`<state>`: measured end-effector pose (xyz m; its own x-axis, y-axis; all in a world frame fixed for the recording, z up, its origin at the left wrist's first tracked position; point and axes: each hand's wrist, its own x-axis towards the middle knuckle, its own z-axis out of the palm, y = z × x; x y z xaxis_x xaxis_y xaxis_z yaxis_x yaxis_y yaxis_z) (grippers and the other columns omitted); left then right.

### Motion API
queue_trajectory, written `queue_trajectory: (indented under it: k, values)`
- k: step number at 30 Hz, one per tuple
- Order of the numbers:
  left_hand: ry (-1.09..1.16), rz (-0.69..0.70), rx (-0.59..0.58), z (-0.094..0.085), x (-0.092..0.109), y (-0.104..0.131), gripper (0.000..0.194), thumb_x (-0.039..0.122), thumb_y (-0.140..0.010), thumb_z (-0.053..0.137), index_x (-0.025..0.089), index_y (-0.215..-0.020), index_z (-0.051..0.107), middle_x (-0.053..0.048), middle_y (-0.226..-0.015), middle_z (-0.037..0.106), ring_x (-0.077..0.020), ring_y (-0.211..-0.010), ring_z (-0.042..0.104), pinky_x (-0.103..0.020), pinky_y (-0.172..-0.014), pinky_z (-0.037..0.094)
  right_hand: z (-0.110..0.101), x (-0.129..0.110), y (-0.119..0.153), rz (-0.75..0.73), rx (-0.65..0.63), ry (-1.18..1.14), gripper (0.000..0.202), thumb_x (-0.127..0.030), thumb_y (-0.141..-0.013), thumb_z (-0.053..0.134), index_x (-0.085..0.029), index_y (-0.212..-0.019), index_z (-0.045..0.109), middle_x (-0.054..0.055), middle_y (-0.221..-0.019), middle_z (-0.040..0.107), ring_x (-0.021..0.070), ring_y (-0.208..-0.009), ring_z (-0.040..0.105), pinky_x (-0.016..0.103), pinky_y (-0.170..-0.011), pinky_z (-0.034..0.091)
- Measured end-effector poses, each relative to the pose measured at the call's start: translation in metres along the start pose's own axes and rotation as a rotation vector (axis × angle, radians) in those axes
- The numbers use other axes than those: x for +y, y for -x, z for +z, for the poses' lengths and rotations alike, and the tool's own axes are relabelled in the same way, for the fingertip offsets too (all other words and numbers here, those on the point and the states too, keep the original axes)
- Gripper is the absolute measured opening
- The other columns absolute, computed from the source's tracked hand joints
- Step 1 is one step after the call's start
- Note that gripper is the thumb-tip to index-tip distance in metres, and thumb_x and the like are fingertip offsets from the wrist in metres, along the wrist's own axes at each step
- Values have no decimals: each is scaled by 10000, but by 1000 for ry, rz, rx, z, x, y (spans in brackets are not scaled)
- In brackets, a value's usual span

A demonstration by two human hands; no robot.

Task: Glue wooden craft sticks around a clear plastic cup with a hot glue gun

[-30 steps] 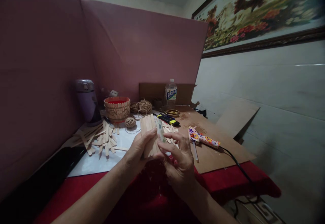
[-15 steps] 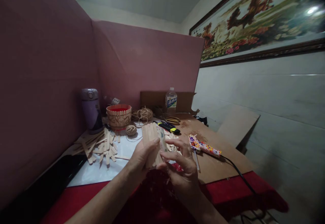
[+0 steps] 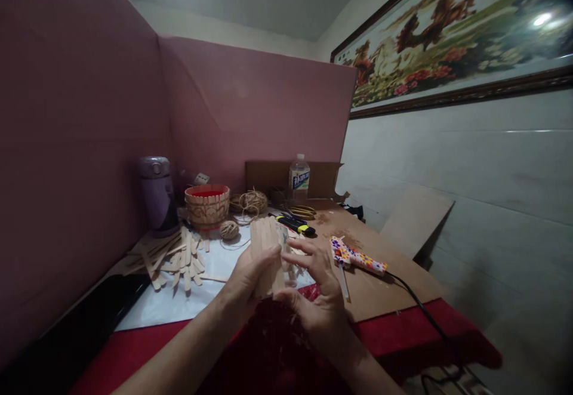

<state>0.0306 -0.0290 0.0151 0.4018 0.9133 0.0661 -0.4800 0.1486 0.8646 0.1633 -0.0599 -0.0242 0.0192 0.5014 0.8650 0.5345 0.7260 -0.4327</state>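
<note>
Upright in my left hand (image 3: 253, 272) is a small container faced with flat wooden craft sticks (image 3: 265, 240); my thumb lies across the sticks. A paler printed side of it shows at the right edge. My right hand (image 3: 317, 287) touches that right side, with its fingertips high on the edge and its thumb at the bottom corner. Its fingers are curved and spaced apart around the piece. The container's underside and back are hidden. Loose craft sticks (image 3: 185, 261) lie in a heap on the white sheet at the left.
A flowered glue gun (image 3: 358, 256) with a black cord lies on the right. Behind the hands are a utility knife (image 3: 295, 224), scissors (image 3: 302, 210), a twine ball (image 3: 230, 230), a stick-covered basket (image 3: 207, 207), a purple flask (image 3: 157, 198) and a plastic bottle (image 3: 299, 180).
My right hand's fingers have spread and shifted up along the container's right edge, with the thumb staying low. My left hand keeps its hold. The view has turned slightly.
</note>
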Motion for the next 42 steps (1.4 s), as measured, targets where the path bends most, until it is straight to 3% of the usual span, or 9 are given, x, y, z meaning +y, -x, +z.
queue_trajectory:
  k: [4, 6, 11, 19, 23, 31, 38, 42]
  values:
    - [5, 40, -58, -2, 1, -2, 485, 321, -713, 740, 171, -1154, 604, -94, -945, 697, -195, -760, 651, -267, -625, 528, -2, -4, 0, -32, -116, 23, 681, -372, -732, 753, -233, -1328, 455, 122, -1405, 445, 311, -1344, 353, 569, -1080, 323]
    - [-30, 57, -44, -5, -1, -4, 511, 313, -701, 753, 161, -1162, 592, -103, -946, 695, -196, -752, 649, -272, -629, 524, -1, -3, 0, -32, -129, 28, 745, -347, -728, 757, -228, -1370, 398, 129, -1429, 415, 307, -1353, 341, 559, -1090, 325]
    - [-154, 220, 72, -12, -1, -11, 547, 314, -642, 794, 132, -1111, 579, -105, -946, 672, -190, -782, 629, -276, -679, 510, 4, 1, 1, 1, -87, 59, 642, -176, -785, 656, -210, -1374, 403, 135, -1421, 424, 287, -1335, 373, 530, -1092, 342]
    - [-406, 434, 276, -50, 21, -35, 649, 220, -459, 847, 166, -1020, 524, 10, -843, 615, -166, -760, 579, -273, -666, 471, 5, 7, 1, 177, -28, 219, 278, -200, -805, 652, -157, -1079, 632, 149, -1194, 559, 281, -1163, 503, 505, -1008, 409]
    - [-494, 404, 341, -64, 21, -44, 694, 193, -420, 840, 174, -1018, 489, 22, -834, 583, -161, -753, 561, -278, -668, 464, 4, 9, 1, 202, -18, 242, 235, -201, -810, 645, -144, -1037, 655, 150, -1156, 571, 280, -1140, 507, 493, -999, 410]
    - [-662, 303, 362, -67, 3, -51, 721, 179, -394, 854, 176, -993, 453, -2, -871, 551, -187, -814, 565, -297, -693, 472, 5, 10, 2, 212, -39, 241, 193, -208, -815, 644, -124, -987, 672, 164, -1143, 569, 279, -1126, 517, 466, -987, 421]
    - [-536, 234, 315, -76, 12, -52, 996, 399, -482, 873, 162, -1293, 347, -150, -1193, 546, -286, -1152, 513, -392, -958, 396, 5, 9, 3, 228, -33, 253, 191, -211, -816, 642, -129, -985, 674, 159, -1136, 571, 283, -1119, 522, 470, -980, 425]
    - [-509, 239, 314, -76, 15, -51, 1002, 449, -480, 865, 154, -1297, 366, -164, -1219, 543, -293, -1164, 507, -389, -964, 385, 6, 11, 3, 230, -22, 257, 180, -215, -814, 648, -132, -972, 675, 158, -1133, 575, 286, -1113, 527, 473, -975, 429]
